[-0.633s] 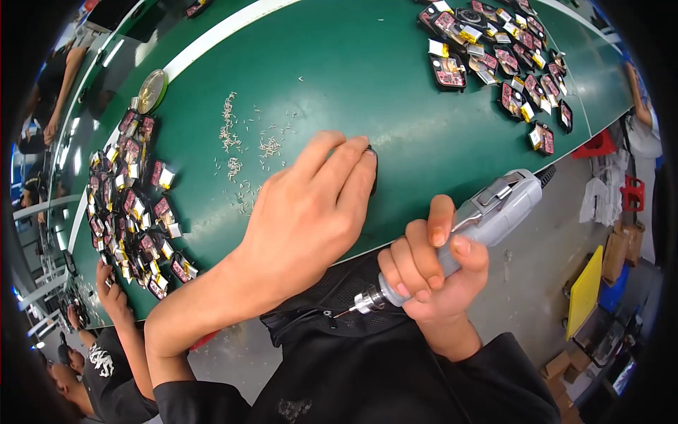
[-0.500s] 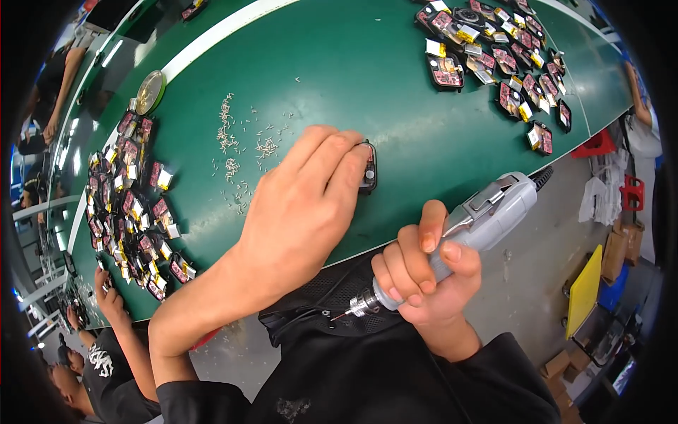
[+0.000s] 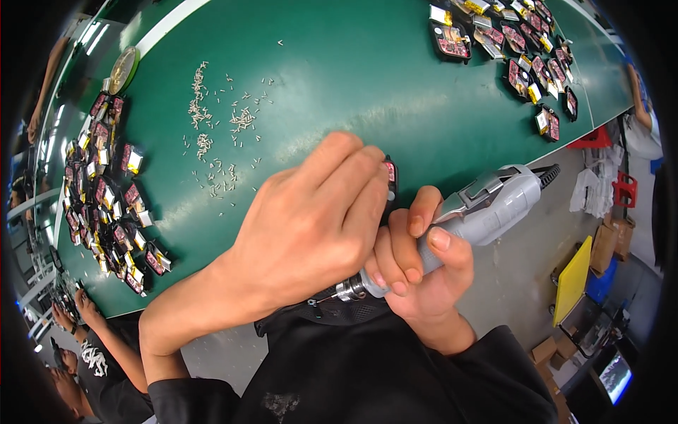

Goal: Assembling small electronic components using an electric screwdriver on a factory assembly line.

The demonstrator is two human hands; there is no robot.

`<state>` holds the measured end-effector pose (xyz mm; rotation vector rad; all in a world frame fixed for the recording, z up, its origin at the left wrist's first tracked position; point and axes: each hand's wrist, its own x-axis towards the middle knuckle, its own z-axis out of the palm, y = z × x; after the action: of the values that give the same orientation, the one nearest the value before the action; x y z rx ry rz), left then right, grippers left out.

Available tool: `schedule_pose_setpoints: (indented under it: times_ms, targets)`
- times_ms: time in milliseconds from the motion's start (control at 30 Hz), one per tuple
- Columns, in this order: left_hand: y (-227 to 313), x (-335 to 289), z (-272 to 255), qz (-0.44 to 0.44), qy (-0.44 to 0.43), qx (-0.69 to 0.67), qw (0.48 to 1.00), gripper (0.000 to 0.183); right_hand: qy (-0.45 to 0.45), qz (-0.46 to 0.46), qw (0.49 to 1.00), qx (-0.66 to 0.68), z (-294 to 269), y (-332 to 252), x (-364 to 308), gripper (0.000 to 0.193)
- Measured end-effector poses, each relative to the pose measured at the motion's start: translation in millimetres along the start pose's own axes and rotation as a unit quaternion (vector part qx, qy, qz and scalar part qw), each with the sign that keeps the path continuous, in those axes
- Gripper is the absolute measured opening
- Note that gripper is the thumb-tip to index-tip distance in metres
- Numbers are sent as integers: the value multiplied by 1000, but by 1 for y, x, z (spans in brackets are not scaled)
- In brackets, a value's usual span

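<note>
My left hand [image 3: 311, 219] is closed around a small black device housing [image 3: 392, 177] with a red circuit board inside. Most of the housing is hidden beneath my fingers; only its right side shows. In my right hand [image 3: 431, 261] is a grey electric screwdriver [image 3: 494, 208], gripped near its lower end. Its chrome collar [image 3: 348, 288] and thin bit point to the lower left, below my left wrist and over my dark clothing. Many loose tiny screws [image 3: 244, 119] lie scattered on the green table [image 3: 332, 85], beyond my left hand.
Open housings with boards and silver-yellow batteries crowd the table's left [image 3: 106, 191] and far right [image 3: 519, 35]. A round green-rimmed dish [image 3: 123, 69] stands at the far left. Another person's arm [image 3: 116, 339] reaches in at lower left. Red stools [image 3: 624, 189] and a yellow board [image 3: 573, 281] stand at right.
My left hand has moved right and nearer to me with the housing, closer to my right hand. The view has shifted, so screws and housings appear farther left or higher. The screwdriver stays held.
</note>
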<state>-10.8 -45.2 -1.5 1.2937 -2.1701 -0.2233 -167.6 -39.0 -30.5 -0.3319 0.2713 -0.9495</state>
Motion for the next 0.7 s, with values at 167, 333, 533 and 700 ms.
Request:
schedule_pose_setpoints:
  times_ms: [167,333,533,700]
  targets:
    - [7,-1,6,36,20,34,999,38,7,-12,999,-37,0,-1,0,13]
    - [10,-2,7,53,11,88,995,41,15,2,1000,-22,1,-4,-2,14]
    - [10,-8,8,76,-9,106,991,42,-59,-18,993,-98,24,-64,17,12]
    - [12,-16,11,63,-16,131,989,44,-94,-113,978,-148,31,-91,49,16]
